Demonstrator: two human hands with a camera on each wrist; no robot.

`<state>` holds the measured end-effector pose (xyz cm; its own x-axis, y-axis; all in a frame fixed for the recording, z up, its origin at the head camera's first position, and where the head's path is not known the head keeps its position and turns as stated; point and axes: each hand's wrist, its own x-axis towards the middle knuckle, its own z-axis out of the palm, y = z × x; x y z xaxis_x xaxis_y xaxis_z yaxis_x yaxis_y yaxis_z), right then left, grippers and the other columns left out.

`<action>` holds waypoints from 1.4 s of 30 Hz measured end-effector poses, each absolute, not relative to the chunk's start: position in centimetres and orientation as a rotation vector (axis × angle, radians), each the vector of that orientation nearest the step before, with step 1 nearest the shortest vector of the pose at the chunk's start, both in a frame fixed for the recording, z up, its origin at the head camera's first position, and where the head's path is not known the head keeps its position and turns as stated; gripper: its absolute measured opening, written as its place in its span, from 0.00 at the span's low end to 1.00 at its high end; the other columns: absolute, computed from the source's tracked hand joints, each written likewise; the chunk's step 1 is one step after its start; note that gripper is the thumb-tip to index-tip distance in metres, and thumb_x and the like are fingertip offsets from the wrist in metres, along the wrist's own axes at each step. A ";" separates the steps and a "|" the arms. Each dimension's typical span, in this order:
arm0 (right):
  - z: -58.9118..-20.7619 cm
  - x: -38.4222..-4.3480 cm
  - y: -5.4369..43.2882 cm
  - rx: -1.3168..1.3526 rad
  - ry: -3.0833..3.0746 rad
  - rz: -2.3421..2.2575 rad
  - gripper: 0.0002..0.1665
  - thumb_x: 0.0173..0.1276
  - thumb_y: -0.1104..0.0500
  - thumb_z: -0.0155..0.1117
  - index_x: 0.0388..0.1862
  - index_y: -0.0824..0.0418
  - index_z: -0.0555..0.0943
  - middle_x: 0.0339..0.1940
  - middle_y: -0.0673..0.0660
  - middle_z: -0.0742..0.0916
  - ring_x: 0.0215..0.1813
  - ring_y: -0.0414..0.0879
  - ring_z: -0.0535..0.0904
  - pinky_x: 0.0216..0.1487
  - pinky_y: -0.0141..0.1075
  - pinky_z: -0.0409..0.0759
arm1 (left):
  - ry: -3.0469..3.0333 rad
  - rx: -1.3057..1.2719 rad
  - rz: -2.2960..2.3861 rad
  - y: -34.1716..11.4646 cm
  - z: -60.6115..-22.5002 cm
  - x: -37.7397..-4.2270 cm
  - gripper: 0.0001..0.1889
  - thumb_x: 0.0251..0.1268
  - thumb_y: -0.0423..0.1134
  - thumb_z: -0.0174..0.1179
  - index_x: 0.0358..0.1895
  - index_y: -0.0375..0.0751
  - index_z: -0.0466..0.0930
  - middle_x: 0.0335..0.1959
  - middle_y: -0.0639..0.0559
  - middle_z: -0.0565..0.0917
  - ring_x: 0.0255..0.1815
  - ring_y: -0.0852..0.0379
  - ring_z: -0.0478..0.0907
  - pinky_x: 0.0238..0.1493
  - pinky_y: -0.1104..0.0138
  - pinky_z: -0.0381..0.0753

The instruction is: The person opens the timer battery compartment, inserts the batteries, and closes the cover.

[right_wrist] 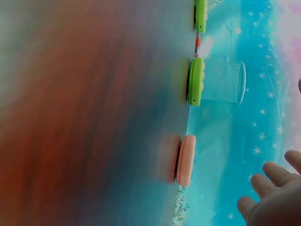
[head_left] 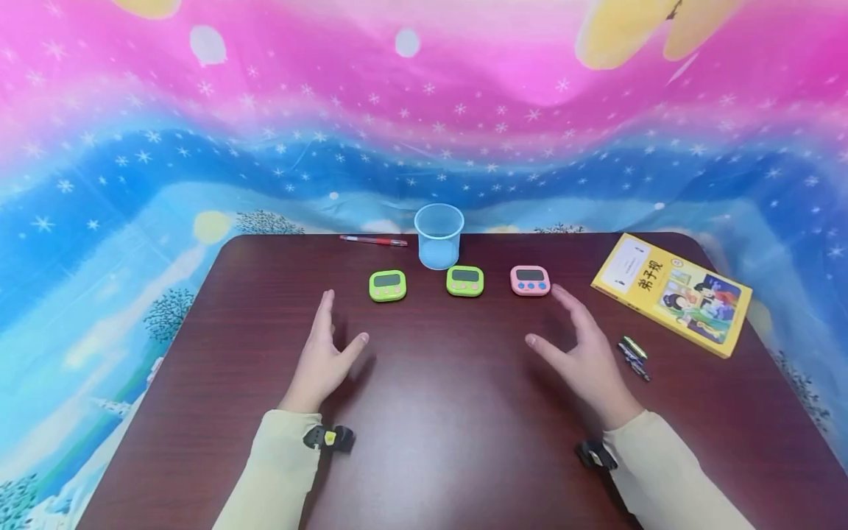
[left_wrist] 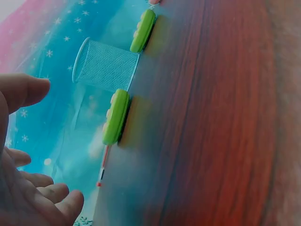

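My left hand (head_left: 324,361) hovers over the left half of the table, thumb and fingers spread apart, nothing held. A green digital timer (head_left: 387,285) lies just beyond its fingertips. On the other side, my right hand (head_left: 586,361) is spread in the same way and also holds nothing. Its fingertips come close to a pink timer (head_left: 530,281) with blue buttons. Between the two sits a second green timer (head_left: 465,281), right in front of a light-blue mesh pen cup (head_left: 439,239). In the left wrist view the cup (left_wrist: 106,65) stands upright behind the green timers.
A red pen (head_left: 373,241) lies near the table's back edge, left of the cup. At the right are a yellow book (head_left: 672,294) and several small batteries (head_left: 634,357) beside my right hand. A patterned cloth (head_left: 424,96) hangs behind the dark wooden table (head_left: 424,442).
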<state>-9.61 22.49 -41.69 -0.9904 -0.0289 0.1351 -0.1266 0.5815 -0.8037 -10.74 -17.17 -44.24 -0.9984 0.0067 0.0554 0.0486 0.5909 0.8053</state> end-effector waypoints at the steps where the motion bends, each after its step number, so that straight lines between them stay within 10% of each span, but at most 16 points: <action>1: -41.8 -9.9 22.2 0.134 -2.687 1.401 0.52 0.64 0.48 0.75 0.81 0.49 0.58 0.80 0.52 0.65 0.79 0.57 0.58 0.72 0.66 0.61 | -2.754 -0.038 -1.413 -17.1 -44.3 -10.8 0.50 0.68 0.43 0.64 0.82 0.48 0.36 0.83 0.47 0.43 0.78 0.40 0.56 0.75 0.47 0.62; 42: -45.2 -19.0 8.1 0.511 -2.650 1.667 0.30 0.68 0.58 0.70 0.67 0.60 0.76 0.63 0.61 0.82 0.66 0.54 0.77 0.68 0.46 0.75 | -2.597 0.080 -1.349 -14.3 -48.4 -16.7 0.33 0.66 0.39 0.63 0.74 0.42 0.65 0.72 0.49 0.72 0.73 0.55 0.66 0.75 0.59 0.64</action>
